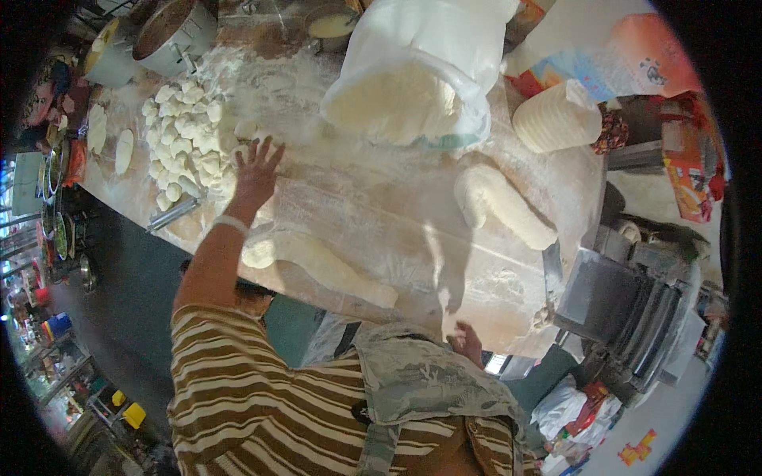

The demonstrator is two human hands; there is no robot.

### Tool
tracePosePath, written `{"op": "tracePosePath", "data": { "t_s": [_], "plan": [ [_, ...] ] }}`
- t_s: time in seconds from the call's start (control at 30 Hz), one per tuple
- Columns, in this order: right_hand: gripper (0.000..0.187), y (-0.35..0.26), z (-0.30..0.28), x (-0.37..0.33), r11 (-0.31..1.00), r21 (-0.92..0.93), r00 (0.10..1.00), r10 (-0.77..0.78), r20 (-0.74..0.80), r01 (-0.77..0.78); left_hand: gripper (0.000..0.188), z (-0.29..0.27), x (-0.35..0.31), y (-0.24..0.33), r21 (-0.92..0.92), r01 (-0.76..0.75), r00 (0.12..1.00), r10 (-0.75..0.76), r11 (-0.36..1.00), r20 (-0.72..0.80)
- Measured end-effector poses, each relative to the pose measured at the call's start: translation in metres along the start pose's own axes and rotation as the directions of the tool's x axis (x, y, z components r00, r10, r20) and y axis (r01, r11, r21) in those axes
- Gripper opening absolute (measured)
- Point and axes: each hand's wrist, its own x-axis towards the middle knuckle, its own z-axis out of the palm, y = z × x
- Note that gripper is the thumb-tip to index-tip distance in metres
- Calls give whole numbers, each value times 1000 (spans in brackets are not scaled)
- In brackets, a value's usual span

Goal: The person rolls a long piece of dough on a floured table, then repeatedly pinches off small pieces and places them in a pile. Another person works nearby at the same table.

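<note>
On floured tabletop (349, 198), dough lumps (184, 133), pale, rounded, heaped

We only catch the right hand (467, 343) poking past the apron (440, 385), forearm hidden, so we can't tell if it's touching anything. Same with the left hand (255, 176) and the table (349, 186). The white sack (429, 36) runs off the top edge, and the far-left clutter (44, 349) is pure mush to us.

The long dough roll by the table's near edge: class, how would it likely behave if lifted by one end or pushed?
The dough roll would probably sag, since its outline looks soft and uneven. Pushed, it may slide without much sticking, as the table looks dusted white. Its tapering shape suggests any rolling would be uneven.
</note>
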Motion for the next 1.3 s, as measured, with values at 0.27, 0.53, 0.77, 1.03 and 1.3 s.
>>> {"op": "tracePosePath", "data": {
  "t_s": [0.27, 0.53, 0.77, 1.03, 1.3],
  "plan": [
    [81, -153, 112, 102, 718, -305, 778, -549, 304, 626, 101, -12, -125, 66, -305, -200, 791, 337, 931, 510],
    [57, -181, 107, 132, 695, -388, 756, -349, 554, 605, 73, 40, -144, 100, -434, -96, 895, 268, 896, 357],
    [55, -54, -72, 113, 770, -567, 956, -221, 194, 293, 89, 5, -144, 257, -535, -327, 888, 447, 779, 109],
    [53, 124, -119, -24, 977, -58, 898, 167, -407, -207, 113, 30, -183, 264, -558, -142, 957, 258, 817, 135],
    [37, 323, -6, -155, 577, 440, 692, 704, 157, -688, 121, 112, -217, 237, -252, -58, 989, 89, 966, 115]
  ]
}}
